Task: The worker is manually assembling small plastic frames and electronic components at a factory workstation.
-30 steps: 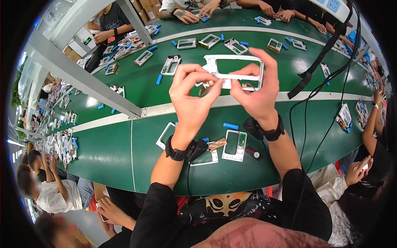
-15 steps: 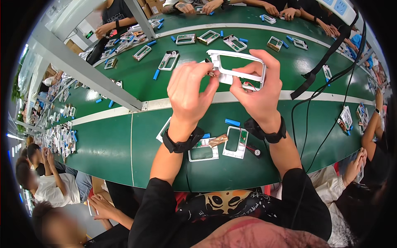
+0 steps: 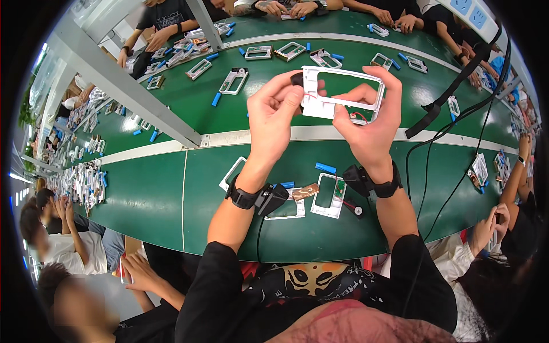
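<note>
Above the green table, both hands hold a white plastic frame (image 3: 318, 108) with a large rectangular opening. My left hand (image 3: 270, 117) is closed on the frame's left end, its thumb in front and fingertips behind. A small black part (image 3: 297, 79) shows there beside the fingers; its kind is unclear. My right hand (image 3: 374, 123) grips the right end, with the index finger on the upper corner and the thumb at the lower edge. A red wire (image 3: 360, 116) and a bit of green board show by that thumb.
Below my hands lie another white frame (image 3: 327, 212), a copper-coloured plate (image 3: 306, 192), a blue cylinder (image 3: 325, 167) and a small round white part (image 3: 358, 210). Black cables (image 3: 428, 166) hang at right. A metal post (image 3: 131, 94) stands at left. Co-workers sit around.
The frame has moved slightly right and now faces me more squarely. My left hand has turned and shifted its fingers at the left end, where the black part now shows.
</note>
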Action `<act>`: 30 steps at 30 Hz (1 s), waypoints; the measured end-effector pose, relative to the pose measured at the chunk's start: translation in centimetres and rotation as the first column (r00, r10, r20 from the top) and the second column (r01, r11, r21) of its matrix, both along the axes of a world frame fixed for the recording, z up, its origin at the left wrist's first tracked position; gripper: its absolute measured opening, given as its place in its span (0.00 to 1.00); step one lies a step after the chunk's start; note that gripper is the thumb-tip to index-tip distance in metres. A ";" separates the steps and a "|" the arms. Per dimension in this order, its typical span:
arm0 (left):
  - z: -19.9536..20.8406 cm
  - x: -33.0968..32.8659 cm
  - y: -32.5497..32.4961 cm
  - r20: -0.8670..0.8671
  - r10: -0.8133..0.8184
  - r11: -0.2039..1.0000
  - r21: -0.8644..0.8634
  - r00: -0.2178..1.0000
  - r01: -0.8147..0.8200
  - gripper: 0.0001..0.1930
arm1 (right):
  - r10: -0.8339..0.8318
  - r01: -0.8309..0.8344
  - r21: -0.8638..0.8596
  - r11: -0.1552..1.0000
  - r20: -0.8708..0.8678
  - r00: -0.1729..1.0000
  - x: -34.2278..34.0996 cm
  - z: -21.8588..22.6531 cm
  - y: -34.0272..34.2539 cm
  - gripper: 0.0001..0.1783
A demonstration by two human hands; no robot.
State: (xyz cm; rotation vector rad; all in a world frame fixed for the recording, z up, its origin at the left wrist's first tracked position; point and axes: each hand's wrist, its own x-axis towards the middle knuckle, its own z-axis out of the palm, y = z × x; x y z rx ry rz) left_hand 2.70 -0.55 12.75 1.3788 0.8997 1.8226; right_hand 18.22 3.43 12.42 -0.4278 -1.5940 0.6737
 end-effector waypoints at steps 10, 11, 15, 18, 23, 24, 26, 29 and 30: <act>-0.3 0.6 -0.1 0.003 0.315 0.941 0.133 0.949 -0.312 0.09 | -0.052 0.051 -0.092 0.994 -0.016 0.999 -0.6 0.4 -0.5 0.32; -0.4 0.6 0.0 -0.014 0.354 0.926 0.148 0.935 -0.348 0.09 | -0.056 0.055 -0.077 0.996 -0.018 0.998 -0.8 0.4 -0.4 0.32; -0.3 0.0 -0.1 -0.255 0.378 0.922 0.184 0.890 -0.339 0.11 | -0.057 0.056 -0.044 0.997 -0.015 0.998 -0.3 -0.1 0.5 0.31; -0.2 0.2 -0.4 -0.075 0.217 0.965 0.167 0.973 -0.202 0.13 | -0.053 0.044 -0.161 0.986 -0.053 0.997 -0.2 -0.2 0.1 0.29; 0.6 -1.2 -1.4 -0.023 -0.113 0.994 -0.009 0.993 0.113 0.16 | -0.135 0.135 -0.157 0.978 0.009 0.991 1.1 -0.2 0.2 0.27; 0.7 -1.4 -1.6 -0.071 -0.072 0.997 0.010 0.995 0.073 0.16 | -0.129 0.131 -0.163 0.978 0.021 0.991 1.1 -0.3 0.2 0.26; 0.6 -1.7 -1.9 -0.164 -0.001 0.999 0.050 0.986 0.009 0.16 | -0.116 0.120 -0.168 0.978 0.035 0.993 0.7 -0.2 0.0 0.26; 0.3 -2.3 -1.1 -0.071 -0.091 0.991 0.091 0.993 0.097 0.15 | -0.082 0.083 -0.173 0.981 0.013 0.997 0.5 0.2 -0.4 0.27; 0.3 -2.3 -0.6 -0.027 -0.152 0.981 0.116 0.988 0.154 0.15 | -0.096 0.097 -0.170 0.981 0.014 0.995 0.5 0.3 -0.4 0.27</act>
